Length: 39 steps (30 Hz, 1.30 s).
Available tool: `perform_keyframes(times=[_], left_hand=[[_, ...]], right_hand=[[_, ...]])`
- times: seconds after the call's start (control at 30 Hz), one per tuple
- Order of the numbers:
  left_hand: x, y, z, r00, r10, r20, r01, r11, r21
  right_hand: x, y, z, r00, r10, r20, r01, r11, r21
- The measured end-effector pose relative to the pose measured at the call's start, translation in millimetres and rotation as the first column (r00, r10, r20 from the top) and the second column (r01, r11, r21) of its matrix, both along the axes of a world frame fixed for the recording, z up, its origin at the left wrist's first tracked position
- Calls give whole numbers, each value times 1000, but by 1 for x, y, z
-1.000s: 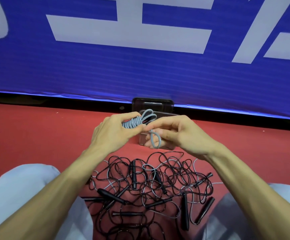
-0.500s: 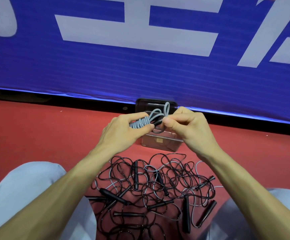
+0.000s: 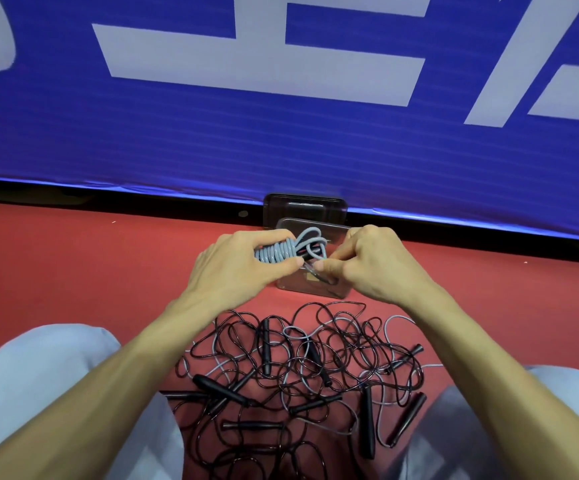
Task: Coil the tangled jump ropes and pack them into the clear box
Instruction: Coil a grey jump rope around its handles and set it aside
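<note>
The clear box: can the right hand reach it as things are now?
Probably yes. The clear box lies just beyond and below the right hand, nothing between them. But its fingers pinch the end of the grey rope that the left hand grips, so it is not free.

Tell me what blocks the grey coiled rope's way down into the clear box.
Nothing visible does. The left hand and right hand hold the grey coiled jump rope just over the clear plastic box, whose top looks open.
</note>
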<state>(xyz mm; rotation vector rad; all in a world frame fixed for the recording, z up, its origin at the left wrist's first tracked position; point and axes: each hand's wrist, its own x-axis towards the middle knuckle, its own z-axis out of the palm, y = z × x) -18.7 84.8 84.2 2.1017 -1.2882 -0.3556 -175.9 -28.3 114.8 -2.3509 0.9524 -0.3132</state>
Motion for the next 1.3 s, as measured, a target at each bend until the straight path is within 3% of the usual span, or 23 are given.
perform_keyframes(times=[0.33,0.63,0.73,0.83,0.97,1.13,1.2,1.3], left_hand=[[-9,3,-3,905,16,425,4,999,-47],[-6,0,-10,786,30,618,94,982,-166],[-6,-1,-12,811,16,584,116,976,-187],[-10,-3,-16,871,43,489,70,975,-211],[-8,-1,-15,890,38,455,62,977,-202],[-3,3,-16,890,-3,456,63,991,-117],[-3,6,-14,925,-10,381,36,998,-61],[1,6,-13,978,17,207,-14,1000,-15]], right_hand=[[0,9,-4,984,-123,128,135,987,-86],[6,8,-10,975,-158,158,165,986,-30],[4,8,-9,957,-173,234,185,982,-31],[6,9,-13,867,-284,409,211,954,214],[10,9,-20,807,-398,435,253,900,355],[11,5,-24,862,-254,439,50,904,424],[13,7,-22,864,-216,455,-22,886,463],[18,3,-19,841,-235,488,5,904,427]])
